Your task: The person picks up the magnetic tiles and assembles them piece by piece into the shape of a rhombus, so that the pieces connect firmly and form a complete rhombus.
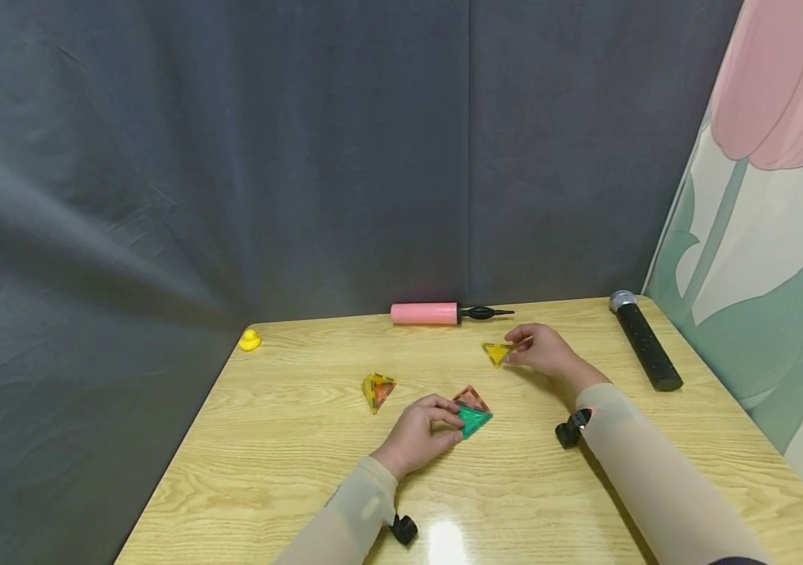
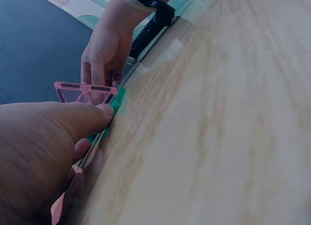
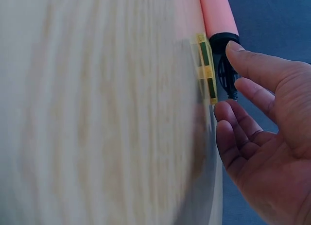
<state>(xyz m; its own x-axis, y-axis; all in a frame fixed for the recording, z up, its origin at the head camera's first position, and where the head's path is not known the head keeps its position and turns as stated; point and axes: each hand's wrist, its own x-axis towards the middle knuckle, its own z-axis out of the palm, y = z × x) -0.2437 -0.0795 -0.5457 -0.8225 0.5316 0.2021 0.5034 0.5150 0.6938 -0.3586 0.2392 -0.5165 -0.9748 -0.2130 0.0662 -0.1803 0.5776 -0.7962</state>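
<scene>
In the head view my left hand point(image 1: 421, 433) pinches a green triangular magnetic tile point(image 1: 474, 421) between thumb and fingers, low over the table. An orange-pink triangular tile point(image 1: 470, 398) adjoins its far edge; the left wrist view shows this pinkish tile point(image 2: 86, 85) tilted up beside the thumb. Farther back, my right hand point(image 1: 545, 351) is beside a yellow triangular tile point(image 1: 494, 353) on the table. In the right wrist view the fingers of the right hand point(image 3: 272, 123) are loosely bent, with a gap to the thumb, and the fingertips are close to the yellow tile's edge point(image 3: 206, 69).
A small yellow-and-orange tile piece point(image 1: 377, 391) stands left of the left hand. Along the back edge lies a pink hand pump point(image 1: 425, 314) with a black nozzle. A yellow toy duck point(image 1: 249, 340) sits at the back left corner, a black microphone point(image 1: 647, 345) at the right.
</scene>
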